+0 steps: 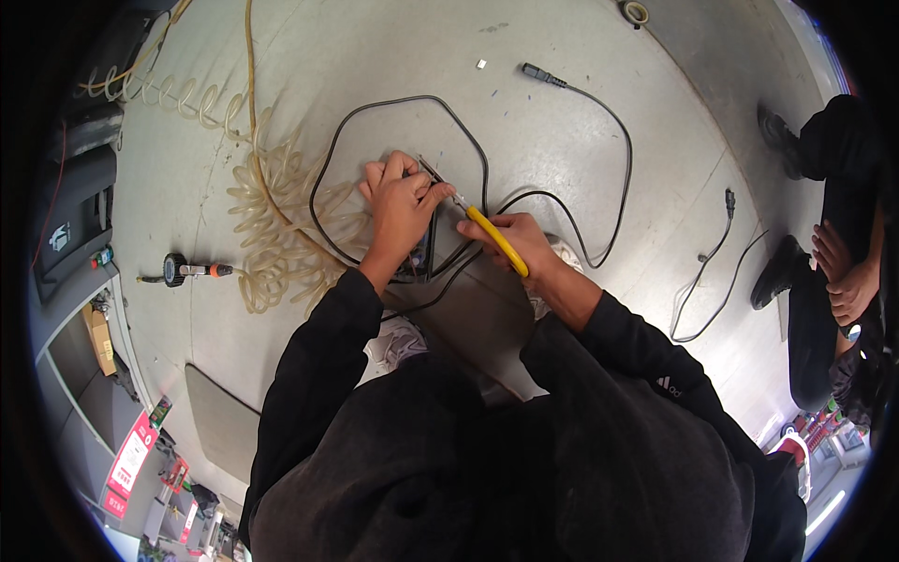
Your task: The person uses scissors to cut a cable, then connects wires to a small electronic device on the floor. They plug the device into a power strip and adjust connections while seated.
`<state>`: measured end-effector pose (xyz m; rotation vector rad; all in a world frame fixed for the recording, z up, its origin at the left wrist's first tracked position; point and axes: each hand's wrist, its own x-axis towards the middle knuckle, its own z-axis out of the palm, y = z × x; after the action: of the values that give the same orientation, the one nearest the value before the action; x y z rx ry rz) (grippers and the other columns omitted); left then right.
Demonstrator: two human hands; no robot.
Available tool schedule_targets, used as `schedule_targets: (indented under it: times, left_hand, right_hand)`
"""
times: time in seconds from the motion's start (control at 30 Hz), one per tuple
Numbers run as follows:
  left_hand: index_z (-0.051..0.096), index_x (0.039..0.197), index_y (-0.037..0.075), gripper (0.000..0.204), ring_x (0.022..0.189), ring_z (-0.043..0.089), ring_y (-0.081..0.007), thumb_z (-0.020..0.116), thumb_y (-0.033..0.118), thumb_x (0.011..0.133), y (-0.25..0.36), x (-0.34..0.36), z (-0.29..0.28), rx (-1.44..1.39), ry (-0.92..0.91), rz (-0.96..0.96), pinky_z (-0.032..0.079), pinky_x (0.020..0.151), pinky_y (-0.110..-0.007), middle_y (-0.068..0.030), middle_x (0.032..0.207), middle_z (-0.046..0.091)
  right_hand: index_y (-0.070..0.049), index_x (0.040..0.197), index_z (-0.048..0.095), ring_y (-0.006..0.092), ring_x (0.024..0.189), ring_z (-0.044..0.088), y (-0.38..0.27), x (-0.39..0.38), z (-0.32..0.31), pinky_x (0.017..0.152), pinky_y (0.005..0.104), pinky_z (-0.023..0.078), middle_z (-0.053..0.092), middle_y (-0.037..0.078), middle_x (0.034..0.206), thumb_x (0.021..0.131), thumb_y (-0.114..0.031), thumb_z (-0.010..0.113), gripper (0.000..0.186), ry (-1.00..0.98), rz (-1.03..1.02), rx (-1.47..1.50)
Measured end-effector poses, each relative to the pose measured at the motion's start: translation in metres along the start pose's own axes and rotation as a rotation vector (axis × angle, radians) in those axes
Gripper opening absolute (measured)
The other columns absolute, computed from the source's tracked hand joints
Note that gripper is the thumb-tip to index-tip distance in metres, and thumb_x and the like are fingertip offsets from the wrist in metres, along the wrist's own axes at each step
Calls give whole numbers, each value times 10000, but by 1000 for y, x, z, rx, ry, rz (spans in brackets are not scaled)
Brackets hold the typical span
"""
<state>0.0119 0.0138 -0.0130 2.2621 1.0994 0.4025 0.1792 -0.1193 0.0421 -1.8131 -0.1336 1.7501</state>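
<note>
My right hand is closed round yellow-handled pliers, whose metal jaws point up and left toward my left fingertips. Close to those jaws, my left hand has its fingers curled with thumb and forefinger pressed together. A thin dark piece pokes out just beyond the left fingers; what they pinch is mostly hidden. Under my hands, between my shoes, lies a dark object partly covered by my arm. A black cable loops on the floor around my left hand and runs right to a dark plug.
Left of my hands lies a pile of clear coiled air hose with a round gauge. At right, another black cord rests on the floor near a seated person. A tape roll is far off; shelves line the left.
</note>
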Motion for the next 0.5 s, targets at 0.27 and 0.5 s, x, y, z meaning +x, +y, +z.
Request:
schedule_targets:
  times: [0.27, 0.5]
  left_hand:
    - [619, 572, 80, 522, 1038, 416, -288, 901, 467, 780, 6, -11, 2, -7, 71, 10, 298, 919, -448, 2, 1014, 558]
    - [569, 570, 71, 548, 1022, 408, -289, 929, 437, 762, 14, -14, -1, -17, 10, 8, 293, 916, -447, -6, 1001, 547]
  right_hand:
    - [12, 1008, 728, 48, 524, 466, -5, 19, -29, 457, 246, 339, 462, -68, 613, 925, -400, 853, 438, 135, -115, 340]
    - [-1, 832, 739, 84, 556, 513, -41, 7, -55, 531, 314, 408, 595, 17, 616, 878, -479, 866, 496, 437, -351, -161]
